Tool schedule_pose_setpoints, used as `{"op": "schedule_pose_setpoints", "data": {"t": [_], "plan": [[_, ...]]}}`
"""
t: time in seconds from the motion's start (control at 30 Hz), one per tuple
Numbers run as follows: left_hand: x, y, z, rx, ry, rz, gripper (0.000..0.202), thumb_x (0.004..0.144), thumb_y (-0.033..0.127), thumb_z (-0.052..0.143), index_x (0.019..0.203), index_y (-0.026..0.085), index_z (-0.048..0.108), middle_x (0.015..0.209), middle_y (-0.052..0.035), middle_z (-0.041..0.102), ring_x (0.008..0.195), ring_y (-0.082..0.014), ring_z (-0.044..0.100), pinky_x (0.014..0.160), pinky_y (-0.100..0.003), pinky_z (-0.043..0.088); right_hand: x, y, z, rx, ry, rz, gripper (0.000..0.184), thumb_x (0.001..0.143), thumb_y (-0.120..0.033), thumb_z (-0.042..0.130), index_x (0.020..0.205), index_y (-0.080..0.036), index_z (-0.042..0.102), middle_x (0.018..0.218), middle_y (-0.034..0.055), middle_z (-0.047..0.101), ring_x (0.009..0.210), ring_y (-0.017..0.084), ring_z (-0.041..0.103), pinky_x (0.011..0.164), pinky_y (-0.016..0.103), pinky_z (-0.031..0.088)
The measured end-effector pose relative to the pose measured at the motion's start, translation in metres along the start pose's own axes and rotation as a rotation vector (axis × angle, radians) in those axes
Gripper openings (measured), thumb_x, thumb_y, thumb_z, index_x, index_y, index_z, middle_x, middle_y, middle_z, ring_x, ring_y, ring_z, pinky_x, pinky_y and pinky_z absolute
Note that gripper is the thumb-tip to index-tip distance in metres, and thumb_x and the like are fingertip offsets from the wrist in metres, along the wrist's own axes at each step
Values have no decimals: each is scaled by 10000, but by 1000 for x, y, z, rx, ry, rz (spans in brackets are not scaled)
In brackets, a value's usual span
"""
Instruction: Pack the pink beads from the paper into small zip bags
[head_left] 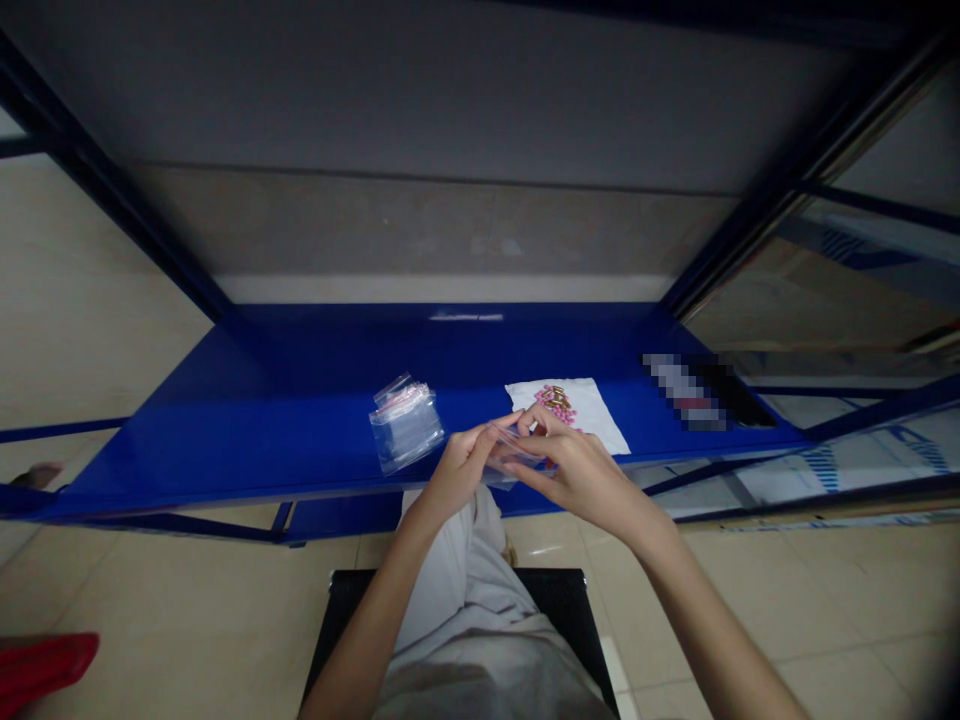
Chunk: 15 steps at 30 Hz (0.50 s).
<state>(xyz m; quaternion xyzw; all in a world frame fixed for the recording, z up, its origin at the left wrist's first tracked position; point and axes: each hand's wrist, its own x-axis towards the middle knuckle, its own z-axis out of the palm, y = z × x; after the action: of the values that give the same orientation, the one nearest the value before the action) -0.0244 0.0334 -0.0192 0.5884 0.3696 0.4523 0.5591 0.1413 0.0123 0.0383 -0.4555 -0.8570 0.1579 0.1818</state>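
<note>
Leftmost, a loose stack of clear plastic zip bags (409, 430) lies on the glossy blue table (292, 410). Just beside it, at the table's front edge, the left hand (461, 462) has its grip pinched on a single clear, thin plastic bag (511, 456), which sits between both hands. Behind the bag, small pink and gold-brown pieces (559, 399) lie loose on a white sheet (604, 415). The right hand (576, 456) has thumb and finger apart around the bag's other side; whether they clamp the film I cannot tell. Slick film could slip from the left pinch and drop past the edge, while a right knuckle snagging the nearby sheet could scatter the loose pieces. Farther right, a dark, flat, partly pixelated object (739, 398) lies well apart.
</note>
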Motion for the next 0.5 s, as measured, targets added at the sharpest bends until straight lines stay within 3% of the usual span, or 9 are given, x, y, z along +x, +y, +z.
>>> {"op": "schedule_pose_setpoints", "data": {"t": [0.1, 0.2, 0.27, 0.37, 0.5], "plan": [[4, 4, 1, 19, 36, 36, 436, 882, 467, 421, 1055, 173, 692, 1064, -74, 705, 972, -227, 651, 885, -330, 497, 3, 0, 1, -16, -23, -18, 230, 853, -312, 562, 1049, -268, 674, 1009, 69, 573, 921, 201, 586, 735, 327, 504], [5, 2, 1, -18, 51, -21, 450, 887, 472, 403, 1087, 173, 673, 951, -79, 723, 756, -186, 685, 674, -285, 558, 4, 3, -5, 90, -3, -28, 265, 822, -332, 606, 1074, -268, 658, 1080, 64, 575, 953, 192, 587, 748, 306, 509], [5, -3, 0, -61, 98, -79, 481, 881, 490, 397, 1111, 154, 653, 854, -79, 715, 613, -152, 664, 516, -241, 538, 1, 13, -14, 169, 119, 26, 311, 821, -366, 604, 1112, -259, 635, 1105, 65, 584, 943, 180, 596, 706, 271, 514], [5, -9, -3, -113, 226, -115, 504, 849, 522, 435, 1035, 116, 669, 737, -61, 673, 541, -132, 636, 449, -217, 519, -10, 43, -27, 118, 339, 210, 286, 839, -397, 569, 1053, -231, 663, 1065, 74, 626, 838, 171, 628, 609, 244, 499], [5, -13, -4, -173, 331, -156, 514, 810, 563, 472, 918, 99, 665, 669, -36, 633, 522, -142, 640, 454, -237, 535, -35, 91, -30, -143, 208, 397, 202, 786, -418, 622, 818, -252, 733, 887, 42, 702, 675, 168, 639, 527, 237, 436]]}}
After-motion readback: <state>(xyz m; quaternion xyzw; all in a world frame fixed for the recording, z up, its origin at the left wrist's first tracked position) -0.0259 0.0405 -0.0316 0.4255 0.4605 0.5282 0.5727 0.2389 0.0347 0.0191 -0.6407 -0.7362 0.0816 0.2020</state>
